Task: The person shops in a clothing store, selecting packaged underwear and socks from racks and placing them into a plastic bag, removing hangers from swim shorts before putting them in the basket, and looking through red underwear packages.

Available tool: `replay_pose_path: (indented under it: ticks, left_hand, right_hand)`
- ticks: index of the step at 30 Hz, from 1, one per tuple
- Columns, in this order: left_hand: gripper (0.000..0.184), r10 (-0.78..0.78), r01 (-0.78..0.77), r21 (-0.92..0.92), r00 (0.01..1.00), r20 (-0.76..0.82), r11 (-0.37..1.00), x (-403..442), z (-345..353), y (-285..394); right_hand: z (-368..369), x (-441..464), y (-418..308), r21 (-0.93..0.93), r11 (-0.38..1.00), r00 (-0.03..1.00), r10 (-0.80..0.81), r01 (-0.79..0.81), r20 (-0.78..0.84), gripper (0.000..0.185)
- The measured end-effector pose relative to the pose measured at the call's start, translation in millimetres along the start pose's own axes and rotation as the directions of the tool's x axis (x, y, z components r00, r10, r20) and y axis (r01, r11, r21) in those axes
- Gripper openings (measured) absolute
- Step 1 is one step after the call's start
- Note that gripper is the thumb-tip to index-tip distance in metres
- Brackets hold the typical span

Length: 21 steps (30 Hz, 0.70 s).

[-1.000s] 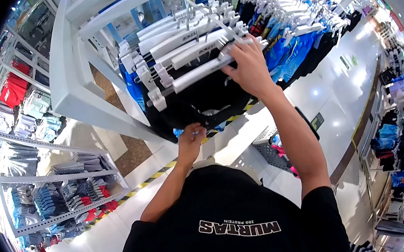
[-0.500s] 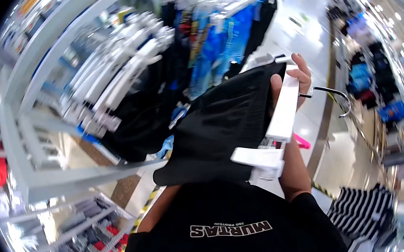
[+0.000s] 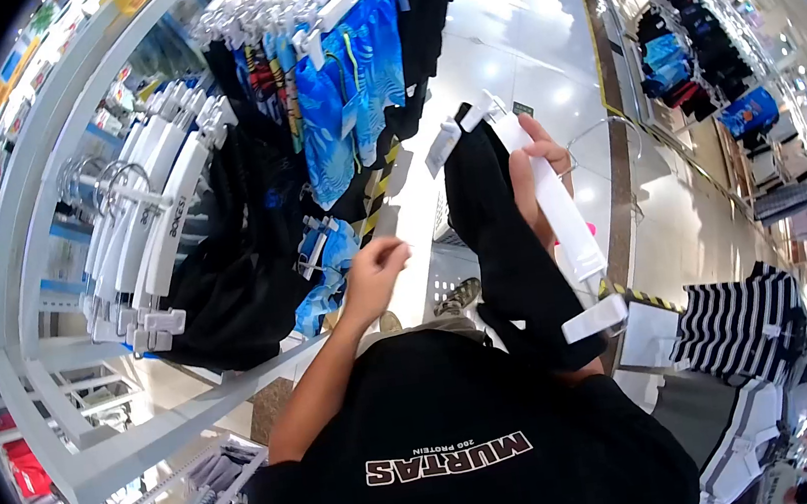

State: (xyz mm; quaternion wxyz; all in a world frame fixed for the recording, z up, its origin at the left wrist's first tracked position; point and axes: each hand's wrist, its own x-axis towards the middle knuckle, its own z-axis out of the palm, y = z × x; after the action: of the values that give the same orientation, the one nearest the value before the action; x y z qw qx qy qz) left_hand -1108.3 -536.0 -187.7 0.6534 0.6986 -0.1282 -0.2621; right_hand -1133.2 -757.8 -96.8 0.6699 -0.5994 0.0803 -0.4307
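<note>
My right hand [image 3: 540, 163] is wrapped around the white bar of a clip hanger [image 3: 568, 217], tilted with its thin metal hook to the right. Black bottoms [image 3: 497, 230] hang folded from its clips, with a white tag [image 3: 443, 145] at the upper end. Their exact cut cannot be made out. My left hand [image 3: 377, 267] is apart from them, its fingers curled together and nothing visible in them. It is nearest to blue patterned shorts [image 3: 331, 276] low on the rack to the left.
A white metal rack frame [image 3: 146, 450] stands close on my left, with black garments [image 3: 234, 263] on white hangers [image 3: 172, 215]. Blue patterned shorts [image 3: 352, 82] hang farther ahead. Striped clothing [image 3: 740, 326] lies at right. A tiled aisle [image 3: 539, 44] runs ahead between displays.
My left hand has come out from behind the black bottoms and is now apart from them. The bottoms, spread wide before, now hang narrow, and the hanger in my right hand has shifted slightly.
</note>
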Motion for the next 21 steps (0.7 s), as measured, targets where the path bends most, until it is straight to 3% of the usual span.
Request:
replay_pose_path:
  ticks: [2, 3, 4, 5, 7, 10, 15, 19, 21]
  left_hand:
    - [0.027, 0.063, -0.04, -0.168, 0.989, 0.133, 0.985, 11, 28, 48]
    - [0.032, 0.027, 0.016, -0.252, 0.985, 0.168, 0.968, 18, 39, 60]
    - [0.045, -0.03, 0.1, -0.318, 0.976, 0.218, 0.943, 23, 47, 72]
    - [0.054, -0.117, 0.211, -0.341, 0.955, 0.274, 0.916, 26, 53, 81]
    - [0.058, -0.278, 0.436, -0.371, 0.87, 0.408, 0.82, 31, 59, 92]
    - [0.051, -0.247, 0.469, -0.46, 0.851, 0.463, 0.754, 35, 61, 70]
    - [0.043, -0.265, 0.615, -0.469, 0.742, 0.615, 0.634, 29, 64, 60]
    - [0.033, -0.334, 0.54, -0.287, 0.775, 0.537, 0.792, 17, 64, 53]
    - [0.024, -0.268, 0.387, -0.196, 0.852, 0.45, 0.901, 14, 64, 47]
  right_hand:
    - [-2, -6, -2, -0.244, 0.952, 0.979, -0.155, 0.184, 0.132, 0.012]
    - [-3, -8, -3, -0.35, 0.893, 0.953, -0.222, 0.283, 0.205, 0.014]
    - [1, -14, -1, -0.3, 0.904, 0.946, -0.249, 0.305, 0.209, 0.019]
    - [-4, -20, 2, -0.383, 0.845, 0.917, -0.271, 0.372, 0.292, 0.017]
    - [-9, -29, -1, -0.432, 0.779, 0.866, -0.271, 0.454, 0.421, 0.016]
    - [-26, -38, 1, -0.377, 0.869, 0.898, -0.151, 0.319, 0.412, 0.013]
    - [-39, -48, -6, -0.409, 0.804, 0.834, -0.183, 0.432, 0.52, 0.02]
    - [-44, -52, 3, -0.372, 0.812, 0.827, -0.223, 0.451, 0.516, 0.024]
    - [-43, -52, 6, -0.334, 0.805, 0.801, -0.263, 0.49, 0.538, 0.025]
